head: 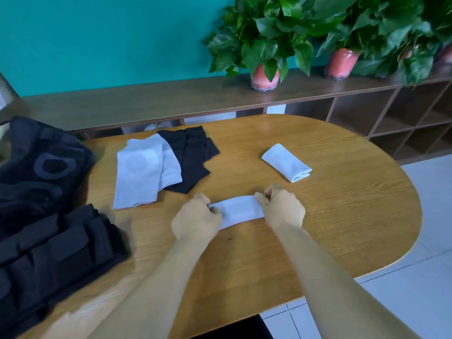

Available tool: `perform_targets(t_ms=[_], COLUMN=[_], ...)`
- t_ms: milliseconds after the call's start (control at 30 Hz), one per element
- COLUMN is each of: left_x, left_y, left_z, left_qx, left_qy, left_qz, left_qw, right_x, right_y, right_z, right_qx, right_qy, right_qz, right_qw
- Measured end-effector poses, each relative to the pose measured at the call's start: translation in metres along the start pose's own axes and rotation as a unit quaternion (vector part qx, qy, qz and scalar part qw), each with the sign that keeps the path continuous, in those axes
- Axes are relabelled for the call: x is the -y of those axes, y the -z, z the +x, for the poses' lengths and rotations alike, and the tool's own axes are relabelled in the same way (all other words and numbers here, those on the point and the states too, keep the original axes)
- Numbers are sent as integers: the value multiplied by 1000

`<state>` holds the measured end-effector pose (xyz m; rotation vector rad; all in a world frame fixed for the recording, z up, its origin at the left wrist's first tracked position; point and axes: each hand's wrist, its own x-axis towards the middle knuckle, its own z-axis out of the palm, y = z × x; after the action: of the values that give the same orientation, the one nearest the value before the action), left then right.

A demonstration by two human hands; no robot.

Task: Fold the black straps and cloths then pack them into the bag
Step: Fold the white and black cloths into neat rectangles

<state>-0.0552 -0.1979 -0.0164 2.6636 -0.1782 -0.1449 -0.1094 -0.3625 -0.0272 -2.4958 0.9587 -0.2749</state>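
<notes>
White cloth point(237, 208) stretched between both hands' pinching fingers point(263, 197).

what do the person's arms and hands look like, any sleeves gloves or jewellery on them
Both forearms are bare up to the bottom edge of the picture: no sleeve shows. The left hand and the right hand wear no gloves, and no watch, bracelet or ring can be seen on the wrists or on the parts of the fingers that show. No markings or bandages are visible.
</notes>
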Motion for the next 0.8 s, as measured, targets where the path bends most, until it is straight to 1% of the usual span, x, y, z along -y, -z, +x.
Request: perform_targets(t_ms=[67, 133, 200, 267, 300, 333, 400, 433, 467, 500, 533, 567, 667, 733, 800], left_x=[3, 8, 16, 22, 23, 24, 19, 15, 11, 7, 4, 2, 5, 8, 9], left_y=[-2, -1, -1, 2, 4, 5, 5, 3, -1, -5, -8, -12, -20, -21, -20], left_z=[1, 3, 5, 5, 3, -1, -13, -21, -29, -36, -42, -46, -51, -54, -54], left_qx=[-6, -8, -12, -42, -68, -98, -154, -170, -170, -154, -128, -97, -8, 13, 27], left_qy=[-10, -3, 9, 5, -6, -24, -92, -140, -189, -231, -259, -267, -211, -185, -168], left_qz=[-3, -30, -91, -154, -162, -154, -116, -95, -67, -33, 7, 47, 161, 203, 218], left_qw=[1000, 1000, 996, 987, 984, 983, 977, 971, 965, 960, 957, 958, 964, 961, 961], right_x=[-2, -5, -10, -15, -16, -15, -14, -13, -13, -13, -14, -15, -19, -19, -20], right_y=[-2, 0, 3, 6, 6, 5, 3, -1, -6, -10, -13, -15, -15, -10, -6], right_z=[2, 4, 3, 0, -4, -10, -25, -33, -40, -46, -50, -51, -47, -44, -41], right_qx=[-7, -23, -41, -69, -95, -139, -215, -230, -213, -177, -133, -92, 7, 55, 74], right_qy=[-8, -18, -28, -20, 4, 55, 200, 271, 331, 377, 403, 411, 388, 386, 386], right_qz=[2, 23, 53, 75, 80, 81, 46, 14, -22, -56, -88, -119, -188, -184, -182], right_qw=[1000, 999, 997, 995, 992, 985, 955, 935, 919, 907, 901, 899, 902, 902, 901])
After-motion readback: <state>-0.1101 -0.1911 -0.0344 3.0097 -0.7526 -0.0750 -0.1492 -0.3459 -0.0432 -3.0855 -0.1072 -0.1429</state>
